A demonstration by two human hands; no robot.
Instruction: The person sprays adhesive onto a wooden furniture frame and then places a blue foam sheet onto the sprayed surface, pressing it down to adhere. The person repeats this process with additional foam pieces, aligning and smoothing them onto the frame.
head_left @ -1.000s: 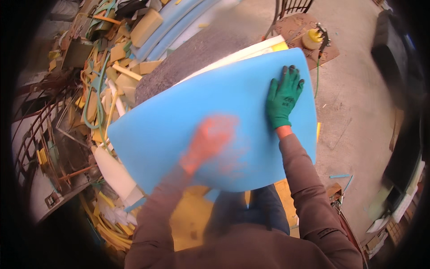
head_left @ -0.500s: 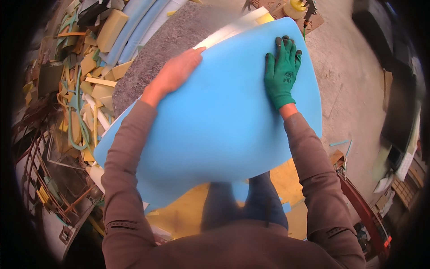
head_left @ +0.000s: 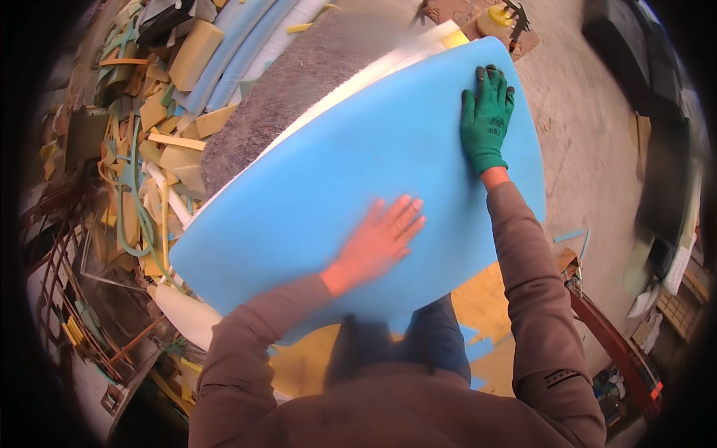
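A large blue foam sheet (head_left: pixel 321 172) with rounded corners lies in front of me, its near edge drooping toward my legs. My bare left hand (head_left: pixel 381 235) is over the sheet's near middle, fingers spread and a little blurred; whether it presses down I cannot tell. My right hand (head_left: pixel 489 119), in a green glove with dark fingertips, lies flat near the far right edge, thumb apart from the fingers. Along the sheet's far left edge a white layer (head_left: pixel 336 101) shows from underneath. Beyond it is a rough grey-brown surface (head_left: pixel 261 116).
Foam offcuts (head_left: pixel 175 160) in yellow and tan are heaped at the left, near long blue rolls (head_left: pixel 239 52). A yellow container (head_left: pixel 493 21) stands at the far right corner. A red metal bar (head_left: pixel 616 336) runs at the lower right, and black bulky items (head_left: pixel 661 149) line the right side.
My left hand has left the sheet's far left edge and come nearer, over its middle. More of the white layer shows. The right hand stays flat on the sheet.
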